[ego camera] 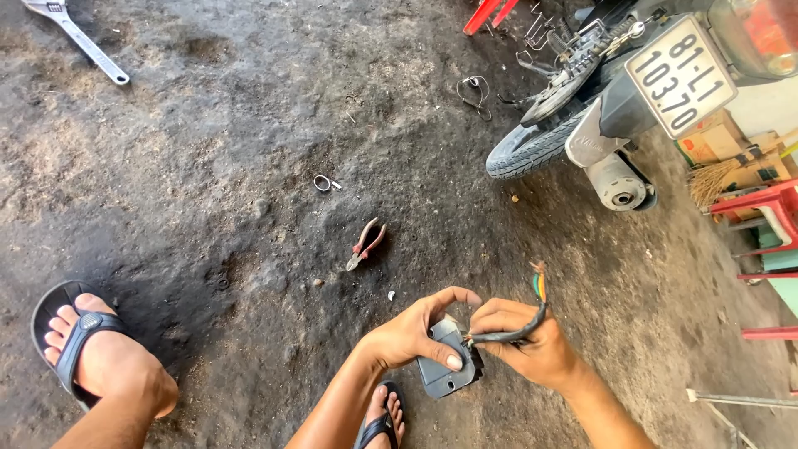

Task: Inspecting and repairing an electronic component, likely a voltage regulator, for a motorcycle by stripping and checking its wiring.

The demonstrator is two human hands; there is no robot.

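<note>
My left hand (416, 333) grips a small dark grey boxy electrical part (445, 370) low in the middle of the view, thumb pressed on its face. My right hand (532, 341) pinches a black sheathed cable (511, 335) that leaves the part and ends in several coloured wire tips (539, 285) pointing up. Both hands meet over my right foot in a sandal (381, 420).
Red-handled pliers (364, 244) lie on the dirty concrete floor ahead, a small metal ring (322, 183) beyond them. An adjustable wrench (79, 37) lies top left. A motorbike's rear wheel (532, 137) and exhaust (617, 181) stand at right. My left sandalled foot (83, 345) is lower left. Red stools (769, 216) stand far right.
</note>
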